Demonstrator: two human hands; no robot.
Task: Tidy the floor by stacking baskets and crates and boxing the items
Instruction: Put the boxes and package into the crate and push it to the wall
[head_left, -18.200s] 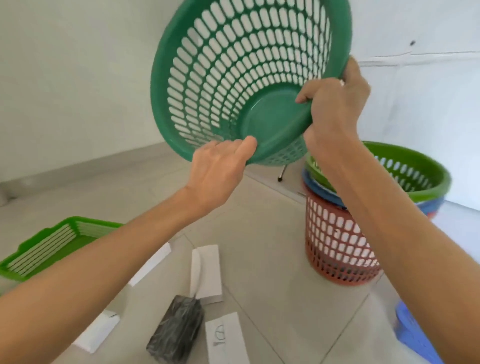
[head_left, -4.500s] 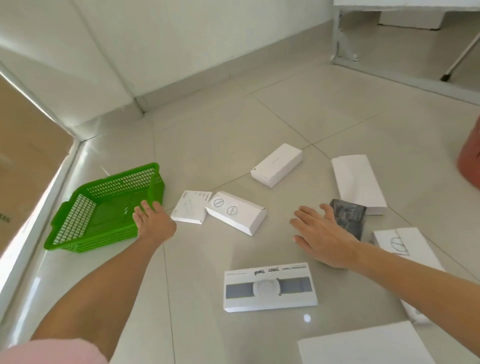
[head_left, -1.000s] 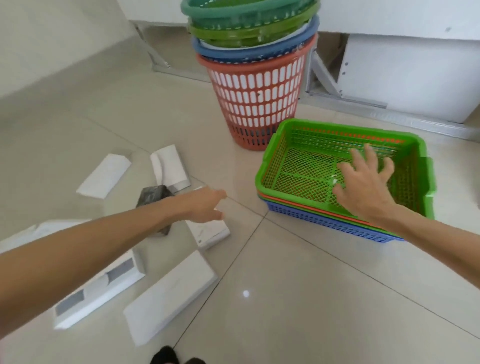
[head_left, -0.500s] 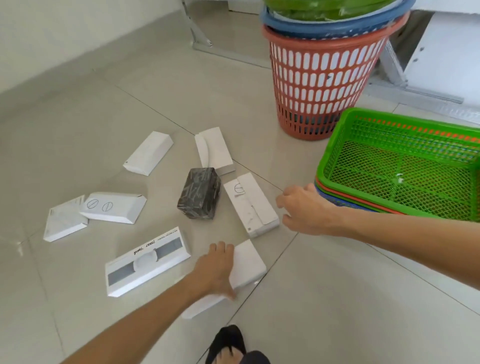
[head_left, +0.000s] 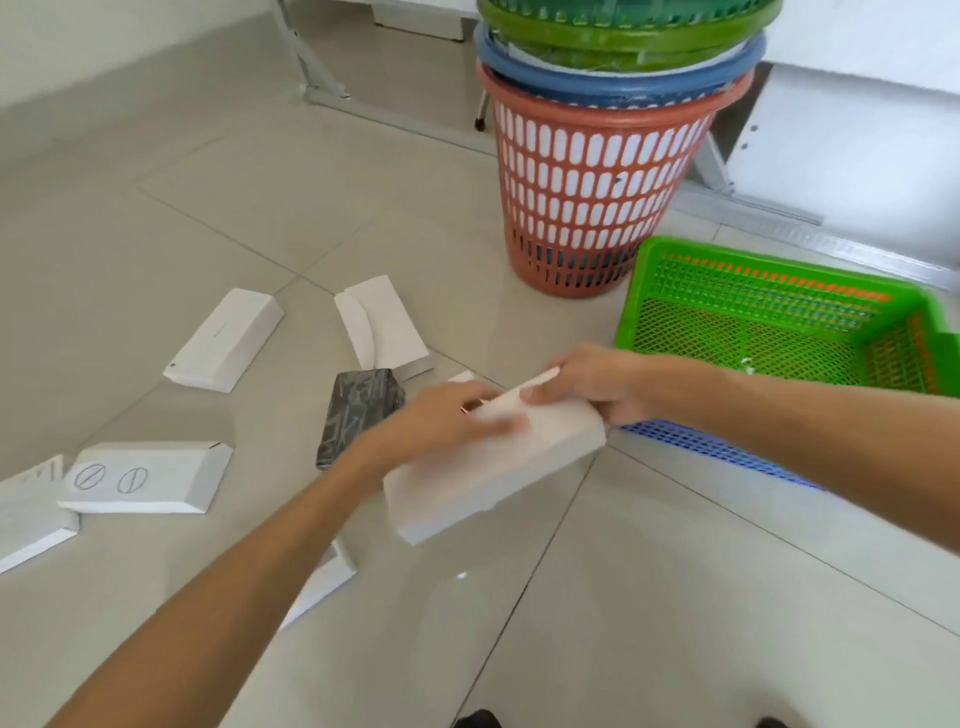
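White flat box (head_left: 493, 467) now lifted off the floor tiles (head_left: 675, 597), held by both hands: left hand (head_left: 441, 421) laid over its top, right hand (head_left: 587, 387) pinching its far end; half a second ago it lay on the floor under the left hand alone. Boxing has likely started, basket and crate stacking look done. Green crate (head_left: 779, 270) just right of the hands tops the crate stack, blue crate (head_left: 701, 447) lowest, inside nearly empty. Red basket (head_left: 587, 182) behind holds nested blue and green baskets. Dark packet (head_left: 358, 410), other white boxes (head_left: 223, 340) scattered on the floor to the left
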